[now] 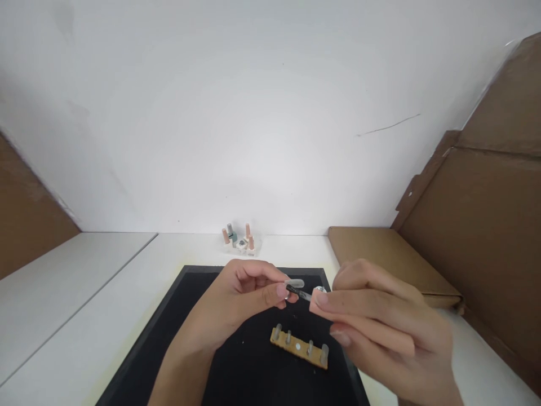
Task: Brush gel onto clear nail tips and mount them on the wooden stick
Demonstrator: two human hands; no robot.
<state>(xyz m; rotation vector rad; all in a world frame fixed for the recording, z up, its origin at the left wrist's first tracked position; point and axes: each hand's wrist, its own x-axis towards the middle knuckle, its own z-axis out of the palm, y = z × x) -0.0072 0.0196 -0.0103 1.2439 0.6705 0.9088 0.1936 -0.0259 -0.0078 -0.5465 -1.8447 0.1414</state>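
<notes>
My left hand (253,293) pinches a clear false nail tip (295,283) between thumb and fingers, above a black mat (240,361). Whether the tip sits on a small stem is hidden by the fingertips. In my right hand (389,327) is a nail polish brush (363,325) with a long peach cap, its handle lying between the fingers. The brush's dark bristles point left and lie right beside the nail tip and my left thumb; I cannot tell if they touch it. Below the hands, a yellowish strip (291,346) carries several upright clear nail tips on pegs.
At the back, against the white wall (253,113), a clear tray holds several polish bottles (249,242) with peach and grey caps. A flat cardboard box (380,254) lies behind my right hand. Cardboard panels (490,220) rise at both sides of the white table (105,299).
</notes>
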